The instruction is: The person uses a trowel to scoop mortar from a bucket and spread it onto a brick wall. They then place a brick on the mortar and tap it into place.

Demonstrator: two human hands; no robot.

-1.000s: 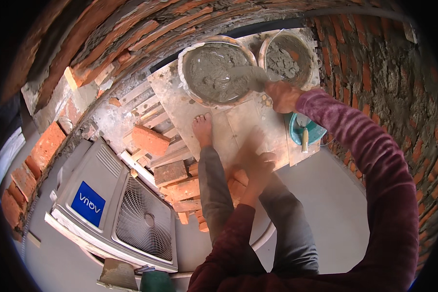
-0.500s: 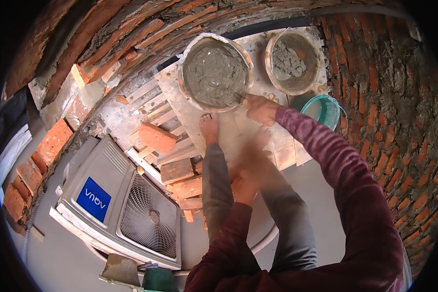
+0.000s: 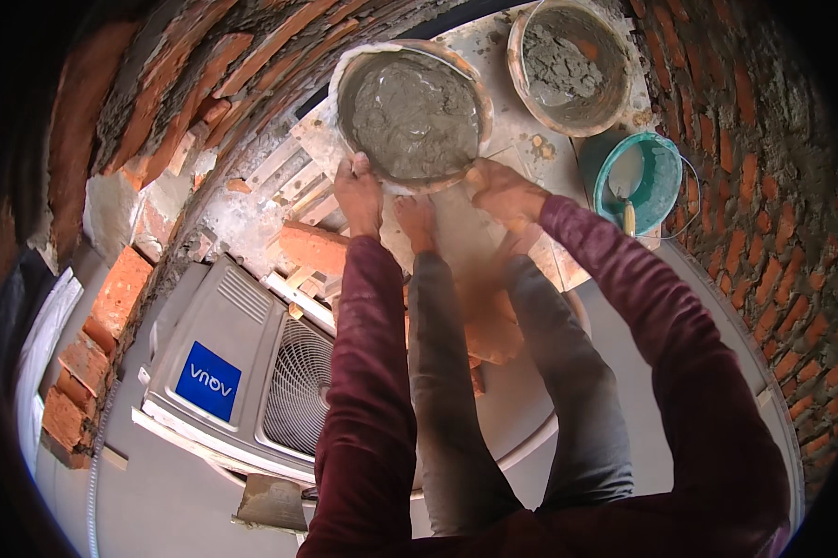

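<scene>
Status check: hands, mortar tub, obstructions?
Left hand at tub's near-left rim. Right hand at near-right rim, grips unclear. Wet grey mortar inside. Second bucket right, apart from hands.

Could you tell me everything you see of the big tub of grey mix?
The tub is round and open-topped, with a tan, smeared rim; its material is unclear. A whitish band runs along the left and far rim. Wet-looking, lumpy grey mix with shiny patches lies inside. It sits, seemingly upright, on a pale, stained board. The left hand and right hand are at its near rim; their hold is unclear.
</scene>
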